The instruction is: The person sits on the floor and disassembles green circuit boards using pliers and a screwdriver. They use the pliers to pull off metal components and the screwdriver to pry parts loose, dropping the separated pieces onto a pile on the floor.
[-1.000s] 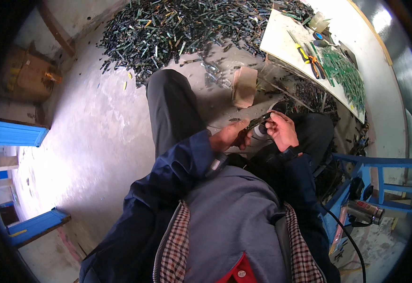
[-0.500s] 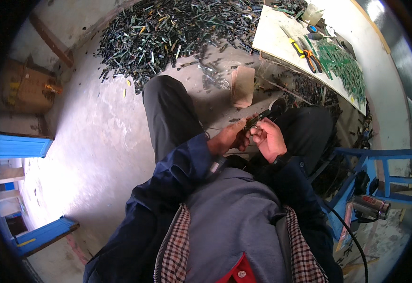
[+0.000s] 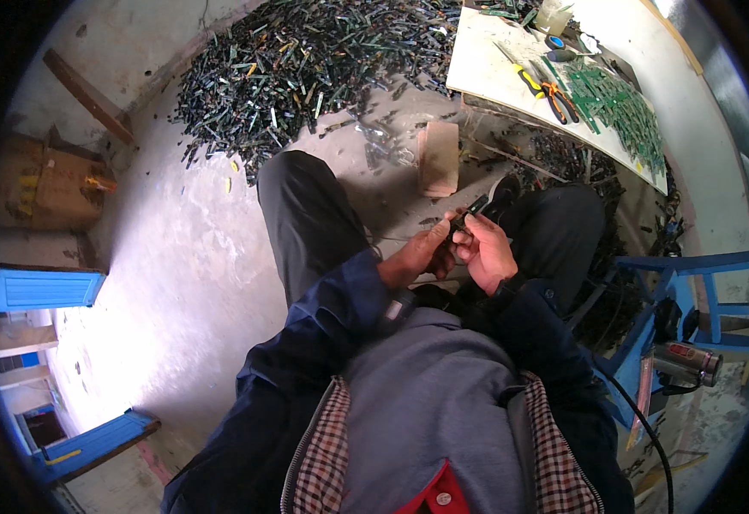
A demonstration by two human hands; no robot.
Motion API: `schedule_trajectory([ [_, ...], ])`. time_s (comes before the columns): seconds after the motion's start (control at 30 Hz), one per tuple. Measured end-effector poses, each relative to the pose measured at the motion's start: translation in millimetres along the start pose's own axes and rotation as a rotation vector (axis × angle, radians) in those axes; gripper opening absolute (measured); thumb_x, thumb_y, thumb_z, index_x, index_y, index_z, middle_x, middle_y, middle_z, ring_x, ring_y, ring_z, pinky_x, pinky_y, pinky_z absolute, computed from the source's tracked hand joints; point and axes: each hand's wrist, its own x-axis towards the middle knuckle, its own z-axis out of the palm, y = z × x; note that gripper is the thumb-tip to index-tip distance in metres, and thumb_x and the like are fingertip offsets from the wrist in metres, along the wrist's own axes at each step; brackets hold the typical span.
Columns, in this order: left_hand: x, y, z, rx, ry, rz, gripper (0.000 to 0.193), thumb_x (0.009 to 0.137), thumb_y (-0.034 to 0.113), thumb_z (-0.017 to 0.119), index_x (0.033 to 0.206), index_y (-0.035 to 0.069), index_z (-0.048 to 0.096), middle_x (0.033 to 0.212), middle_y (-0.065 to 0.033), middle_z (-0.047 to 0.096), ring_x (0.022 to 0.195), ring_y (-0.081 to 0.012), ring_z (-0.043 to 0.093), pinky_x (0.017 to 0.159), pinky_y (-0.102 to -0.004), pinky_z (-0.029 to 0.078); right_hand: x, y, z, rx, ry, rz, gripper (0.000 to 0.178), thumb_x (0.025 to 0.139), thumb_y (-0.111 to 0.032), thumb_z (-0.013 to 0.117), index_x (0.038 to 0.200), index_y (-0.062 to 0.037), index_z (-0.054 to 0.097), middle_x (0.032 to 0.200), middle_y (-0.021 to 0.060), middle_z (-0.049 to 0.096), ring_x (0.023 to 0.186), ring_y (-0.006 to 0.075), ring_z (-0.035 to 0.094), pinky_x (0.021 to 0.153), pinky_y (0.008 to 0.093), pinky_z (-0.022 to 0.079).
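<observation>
Between my knees, both hands meet around a small, narrow dark piece (image 3: pixel 458 224), which looks like one of the strips from the pile; the fingers hide most of it. My left hand (image 3: pixel 413 257) grips it from the left, thumb on top and fingers curled beneath. From the right, my right hand (image 3: pixel 488 254) pinches the same piece with thumb and fingertips. Past the hands, on the floor, lies a flat tan block (image 3: pixel 439 158). Dark shoe tip (image 3: pixel 503 190) shows beside the right knee.
A large heap of dark strips (image 3: pixel 306 77) covers the far floor. On the low white-topped table (image 3: pixel 482 64) at far right lie orange-handled pliers (image 3: pixel 559 103), a yellow-handled tool (image 3: pixel 529 82) and green circuit-board strips (image 3: pixel 619 116). A blue chair (image 3: pixel 730 265) and steel flask (image 3: pixel 687 363) stand right.
The view has shifted slightly. My right hand has turned a little, its fingers closer over the dark piece; both hands stay together on it.
</observation>
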Motion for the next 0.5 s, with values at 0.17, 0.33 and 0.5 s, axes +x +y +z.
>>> schedule_trajectory([
  [0.17,-0.8,3.0,5.5,-0.001,0.013,-0.002,0.058,0.094,0.064,0.029,0.104,0.013,0.056,0.083,-0.0009,0.056,0.070,-0.0118,0.052,0.060,-0.0270,0.042,3.9,2.0,-7.2,0.003,-0.035,0.013,0.020,0.096,-0.014,0.050,0.111,-0.0048,0.057,0.106,0.0086,0.066,0.066,0.0083,0.059,0.050,0.0216,0.042],
  [0.33,-1.2,2.5,4.4,0.012,0.031,-0.025,0.059,0.094,0.064,0.029,0.102,0.012,0.055,0.079,-0.0030,0.056,0.067,-0.0129,0.051,0.058,-0.0271,0.041,0.1,-2.5,1.9,0.011,0.004,0.023,0.023,0.094,-0.011,0.048,0.115,-0.0051,0.056,0.107,0.0097,0.066,0.066,0.0093,0.059,0.051,0.0225,0.043],
  [0.5,1.5,-0.6,3.6,-0.029,0.032,-0.050,0.058,0.093,0.065,0.029,0.101,0.012,0.054,0.074,-0.0038,0.055,0.063,-0.0149,0.050,0.057,-0.0280,0.039,4.0,-2.0,-2.0,-0.030,-0.009,0.044,0.025,0.094,-0.010,0.046,0.117,-0.0049,0.055,0.109,0.0108,0.066,0.069,0.0108,0.061,0.054,0.0241,0.045],
])
